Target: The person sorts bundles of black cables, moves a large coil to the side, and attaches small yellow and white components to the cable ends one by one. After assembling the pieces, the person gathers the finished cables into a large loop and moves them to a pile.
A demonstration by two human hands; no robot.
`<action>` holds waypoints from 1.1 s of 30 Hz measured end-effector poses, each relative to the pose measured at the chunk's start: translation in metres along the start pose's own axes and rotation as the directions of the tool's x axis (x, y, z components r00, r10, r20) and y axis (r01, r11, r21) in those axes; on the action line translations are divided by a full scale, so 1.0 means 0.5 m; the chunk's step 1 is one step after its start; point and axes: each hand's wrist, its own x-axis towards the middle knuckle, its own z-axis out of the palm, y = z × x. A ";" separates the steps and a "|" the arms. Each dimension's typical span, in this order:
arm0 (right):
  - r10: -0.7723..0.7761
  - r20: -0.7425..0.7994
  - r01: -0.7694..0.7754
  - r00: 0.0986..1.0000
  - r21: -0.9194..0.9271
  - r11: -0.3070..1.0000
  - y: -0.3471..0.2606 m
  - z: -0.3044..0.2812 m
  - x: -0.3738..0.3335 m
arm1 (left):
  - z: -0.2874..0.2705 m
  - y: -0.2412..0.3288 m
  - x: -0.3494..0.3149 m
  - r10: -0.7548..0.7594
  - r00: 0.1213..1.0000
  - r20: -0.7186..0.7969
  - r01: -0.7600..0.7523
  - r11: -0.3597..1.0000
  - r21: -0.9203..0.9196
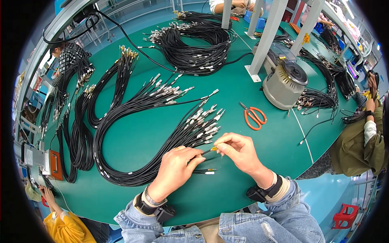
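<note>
My left hand [174, 168] pinches a thin black cable [206, 152] near its end, above the green table. Opposite it, the thumb and fingertips of my right hand [240, 153] close on a small yellow piece [214, 148] at the cable's tip. Whether that piece is tape or a sleeve is too small to make out. Just beyond my left hand lies a curved bundle of black cables [106, 137], its white-tagged ends fanned toward the middle of the table. Two more cable ends [209, 171] poke out to the right below my left hand.
Orange-handled scissors [257, 118] lie beyond my right hand, near a round grey machine [279, 91] beside metal posts [269, 40]. A large coil of cables [194, 48] sits at the back. More bundles [81, 141] lie left. Other people work around the table [279, 154].
</note>
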 end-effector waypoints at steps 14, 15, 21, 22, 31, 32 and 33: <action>-0.221 0.179 0.277 0.959 -0.419 0.864 -0.027 -0.005 0.009 | 0.016 0.010 -0.004 0.039 0.999 -0.032 -0.040 0.999 -0.025; -0.217 0.196 0.284 0.956 -0.441 0.851 -0.026 -0.006 0.008 | 0.015 0.011 -0.004 0.048 0.998 -0.029 -0.048 0.999 -0.023; -0.196 0.205 0.273 0.959 -0.475 0.837 -0.030 -0.006 0.003 | 0.012 0.011 -0.005 0.089 0.996 -0.001 -0.089 0.996 -0.010; -0.190 0.211 0.270 0.959 -0.472 0.839 -0.030 -0.008 0.003 | 0.012 0.012 -0.005 0.090 0.996 -0.001 -0.090 0.996 -0.010; 0.025 -0.012 -0.027 1.000 -0.120 0.992 -0.042 0.011 -0.001 | 0.034 -0.002 -0.013 -0.052 0.991 -0.120 0.035 0.990 -0.139; 0.026 -0.012 -0.027 1.000 -0.119 0.993 -0.041 0.008 -0.002 | 0.037 -0.003 -0.012 -0.029 0.988 -0.152 0.009 0.991 -0.133; 0.035 0.010 -0.033 0.999 -0.172 0.985 -0.039 0.004 -0.002 | 0.038 -0.002 -0.013 -0.008 0.983 -0.183 -0.016 0.992 -0.126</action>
